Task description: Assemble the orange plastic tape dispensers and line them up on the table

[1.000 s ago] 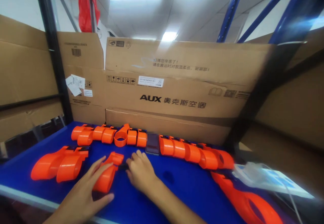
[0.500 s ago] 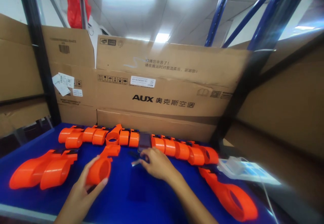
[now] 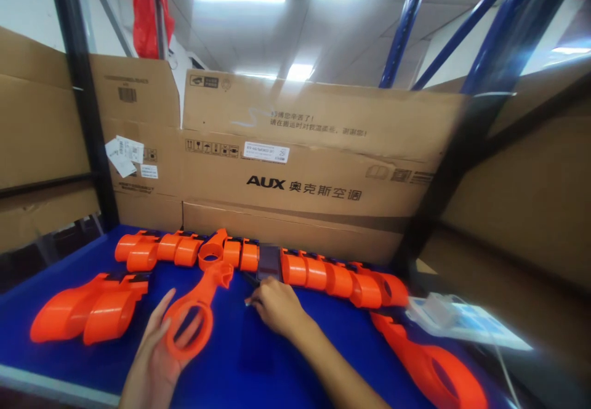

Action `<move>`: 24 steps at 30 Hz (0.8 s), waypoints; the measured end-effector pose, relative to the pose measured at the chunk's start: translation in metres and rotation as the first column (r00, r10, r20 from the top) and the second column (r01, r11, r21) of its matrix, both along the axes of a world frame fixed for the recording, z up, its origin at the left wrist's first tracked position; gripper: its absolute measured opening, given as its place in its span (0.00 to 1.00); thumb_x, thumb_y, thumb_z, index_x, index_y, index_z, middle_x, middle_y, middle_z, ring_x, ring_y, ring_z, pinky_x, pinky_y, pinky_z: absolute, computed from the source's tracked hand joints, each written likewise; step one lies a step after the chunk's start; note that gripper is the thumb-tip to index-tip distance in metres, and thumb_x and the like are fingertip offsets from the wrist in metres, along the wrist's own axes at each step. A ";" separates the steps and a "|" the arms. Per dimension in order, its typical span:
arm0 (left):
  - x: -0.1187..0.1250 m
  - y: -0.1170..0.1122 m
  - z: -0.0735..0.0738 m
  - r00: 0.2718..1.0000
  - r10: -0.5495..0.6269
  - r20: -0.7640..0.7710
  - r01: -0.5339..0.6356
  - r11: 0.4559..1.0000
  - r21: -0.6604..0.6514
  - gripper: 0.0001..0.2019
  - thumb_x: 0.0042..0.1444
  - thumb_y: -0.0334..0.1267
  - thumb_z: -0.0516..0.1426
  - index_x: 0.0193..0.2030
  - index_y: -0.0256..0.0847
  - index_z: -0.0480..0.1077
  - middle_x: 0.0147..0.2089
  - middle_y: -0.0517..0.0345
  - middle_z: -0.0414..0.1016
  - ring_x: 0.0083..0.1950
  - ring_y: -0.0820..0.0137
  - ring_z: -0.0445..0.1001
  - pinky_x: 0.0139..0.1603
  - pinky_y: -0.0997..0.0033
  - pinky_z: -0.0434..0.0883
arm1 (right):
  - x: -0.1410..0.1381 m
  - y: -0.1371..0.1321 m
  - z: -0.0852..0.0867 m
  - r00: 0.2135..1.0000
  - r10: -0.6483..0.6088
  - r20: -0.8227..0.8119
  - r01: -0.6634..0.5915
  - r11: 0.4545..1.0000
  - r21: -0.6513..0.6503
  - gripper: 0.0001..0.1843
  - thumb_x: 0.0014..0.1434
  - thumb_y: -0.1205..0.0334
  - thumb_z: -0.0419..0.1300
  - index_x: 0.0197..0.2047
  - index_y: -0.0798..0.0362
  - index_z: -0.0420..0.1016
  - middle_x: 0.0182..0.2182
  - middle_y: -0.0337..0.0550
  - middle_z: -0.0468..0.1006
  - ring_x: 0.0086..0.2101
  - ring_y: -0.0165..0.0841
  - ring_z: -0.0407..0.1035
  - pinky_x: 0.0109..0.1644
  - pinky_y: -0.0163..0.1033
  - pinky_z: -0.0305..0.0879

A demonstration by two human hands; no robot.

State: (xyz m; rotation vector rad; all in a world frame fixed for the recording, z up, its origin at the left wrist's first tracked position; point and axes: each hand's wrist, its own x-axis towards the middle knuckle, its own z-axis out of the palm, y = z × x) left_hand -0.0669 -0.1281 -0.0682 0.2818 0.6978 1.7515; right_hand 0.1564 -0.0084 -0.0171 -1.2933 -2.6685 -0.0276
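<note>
My left hand (image 3: 154, 356) holds an orange plastic part (image 3: 190, 319) with a large ring and a narrow neck, tilted up so the ring faces me. Thumb and fingers curl around the ring's lower rim. My right hand (image 3: 276, 305) rests knuckles-up on the blue table (image 3: 295, 360), fingers pinched on a small dark piece too small to make out. It sits just in front of a dark flat object (image 3: 268, 261) in the back row.
A row of orange parts (image 3: 332, 276) runs along the back, against cardboard boxes (image 3: 305, 181). Two more orange parts (image 3: 87, 307) lie at the left and a long one (image 3: 429, 366) at the right. A white packet (image 3: 462, 323) lies at the far right.
My left hand has lifted the orange part off the table and turned its ring towards me. My right hand moved away from it, back and right, and pinched a small piece.
</note>
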 end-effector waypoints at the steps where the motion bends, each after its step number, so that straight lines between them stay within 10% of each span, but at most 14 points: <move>1: 0.003 -0.001 -0.001 0.999 -0.027 0.022 0.027 0.999 0.019 0.34 0.55 0.34 0.60 0.69 0.54 0.59 0.59 0.47 0.76 0.61 0.46 0.70 0.60 0.38 0.65 | 0.000 0.000 0.000 1.000 0.006 -0.013 -0.006 0.999 0.031 0.10 0.61 0.63 0.57 0.38 0.49 0.81 0.37 0.48 0.80 0.41 0.40 0.73 0.41 0.39 0.65; 6: 0.026 -0.004 -0.011 0.974 -0.180 0.140 0.168 0.982 0.090 0.33 0.55 0.31 0.57 0.69 0.40 0.60 0.60 0.40 0.74 0.64 0.47 0.66 0.67 0.45 0.60 | 0.008 -0.004 0.010 0.918 0.067 -0.390 -0.048 0.997 0.058 0.08 0.64 0.61 0.54 0.36 0.52 0.73 0.36 0.47 0.77 0.39 0.38 0.71 0.42 0.39 0.65; 10: 0.046 -0.005 -0.020 0.980 -0.195 0.046 0.190 0.977 0.096 0.37 0.47 0.30 0.64 0.67 0.44 0.64 0.57 0.46 0.77 0.64 0.46 0.66 0.68 0.47 0.59 | 0.016 -0.004 0.013 0.623 -0.039 -0.782 -0.232 0.945 -0.232 0.14 0.69 0.51 0.49 0.40 0.51 0.66 0.28 0.38 0.75 0.23 0.29 0.67 0.28 0.33 0.61; 15: 0.059 -0.006 -0.018 0.953 -0.179 -0.246 0.209 0.973 0.098 0.39 0.37 0.35 0.71 0.62 0.43 0.71 0.60 0.45 0.74 0.67 0.42 0.62 0.67 0.46 0.59 | 0.023 -0.002 0.014 0.387 -0.169 -0.906 -0.283 0.914 -0.291 0.19 0.59 0.43 0.61 0.37 0.52 0.71 0.22 0.35 0.70 0.22 0.27 0.62 0.25 0.32 0.57; 24: 0.060 0.002 -0.016 0.890 -0.179 -0.419 0.234 0.969 0.084 0.41 0.35 0.39 0.72 0.61 0.42 0.70 0.61 0.43 0.74 0.66 0.40 0.64 0.68 0.43 0.56 | 0.029 -0.001 0.007 0.418 -0.244 -0.875 -0.376 0.831 -0.411 0.21 0.59 0.42 0.62 0.40 0.53 0.75 0.25 0.39 0.75 0.20 0.26 0.62 0.20 0.30 0.55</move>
